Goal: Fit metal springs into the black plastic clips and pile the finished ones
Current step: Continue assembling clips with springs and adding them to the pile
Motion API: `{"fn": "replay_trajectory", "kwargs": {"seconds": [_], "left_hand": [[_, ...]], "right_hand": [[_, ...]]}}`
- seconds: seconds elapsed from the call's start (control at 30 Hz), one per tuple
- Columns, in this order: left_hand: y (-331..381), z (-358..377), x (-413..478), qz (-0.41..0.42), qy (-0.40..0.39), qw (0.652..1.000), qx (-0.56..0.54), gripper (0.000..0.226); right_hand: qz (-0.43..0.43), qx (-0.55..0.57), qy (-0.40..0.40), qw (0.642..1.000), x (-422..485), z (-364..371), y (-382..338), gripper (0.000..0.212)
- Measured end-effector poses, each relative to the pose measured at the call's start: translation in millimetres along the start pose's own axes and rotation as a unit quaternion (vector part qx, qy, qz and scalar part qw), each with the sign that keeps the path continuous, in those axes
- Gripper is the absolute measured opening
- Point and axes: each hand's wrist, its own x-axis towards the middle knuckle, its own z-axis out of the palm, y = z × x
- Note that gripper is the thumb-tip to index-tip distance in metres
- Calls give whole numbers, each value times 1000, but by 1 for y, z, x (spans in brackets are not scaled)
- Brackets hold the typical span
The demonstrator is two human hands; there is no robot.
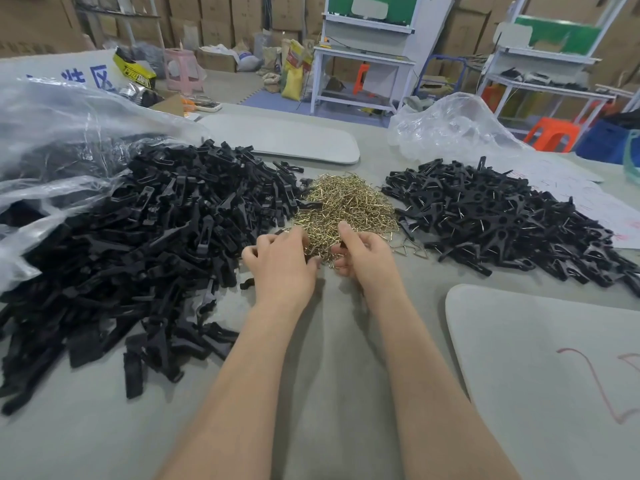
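Leaning over a grey table (329,358) with both bare forearms stretching forward. Facing, at the far left, a clear plastic bag (52,140) slumping open, with a big pile of black clips (156,244) spilling from its mouth and spreading down toward the near edge. Looking past that pile at a flat grey pad (294,140) lying farther back on the table. Reaching to the middle, into a heap of brass-coloured springs (343,206) sitting between the 2 black piles and touching the left one along its side. Curling the fingers of the left hand (280,265) at the near left edge of the springs, knuckles up, fingertips dipping in among the wires; pinching something or nothing, impossible to tell. Holding the right hand (363,261) just beside it, the 2 hands nearly touching, thumb pointing up over the springs and the other fingers bending inward; again gripping something or nothing, impossible to tell. Passing over a few loose springs lying flat on the table just right of that hand. Facing, farther right, a wide pile of finished clips (502,220), thin wire ends glinting among the black, its left edge reaching the spring heap. Looking beyond it at a crumpled bag (450,129) of clear plastic, and, at the near right corner, at a 2nd pad (536,358) bearing red scribbles.
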Motion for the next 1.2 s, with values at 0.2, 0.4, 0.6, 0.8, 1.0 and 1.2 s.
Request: {"fn": "replay_trajectory", "kwargs": {"seconds": [0.2, 0.4, 0.6, 0.8, 1.0, 1.2], "left_hand": [[5, -2, -1, 83, -26, 984, -152, 38], [4, -9, 5, -56, 8, 920, -387, 25], [6, -13, 4, -98, -3, 864, -495, 3], [6, -14, 5, -88, 10, 876, -474, 3], [5, -12, 4, -92, 37, 870, -483, 10], [5, -12, 4, -89, 45, 876, -472, 8]], "right_hand": [[1, 61, -27, 998, -4, -5, -5, 24], [-61, 117, -55, 990, -12, 0, -16, 14], [-126, 37, -61, 989, -20, 12, -15, 21], [-152, -2, -31, 988, -21, 16, -16, 23], [-171, -9, -49, 984, -22, 15, -14, 25], [-171, -21, -49, 984, -22, 12, -15, 26]]}}
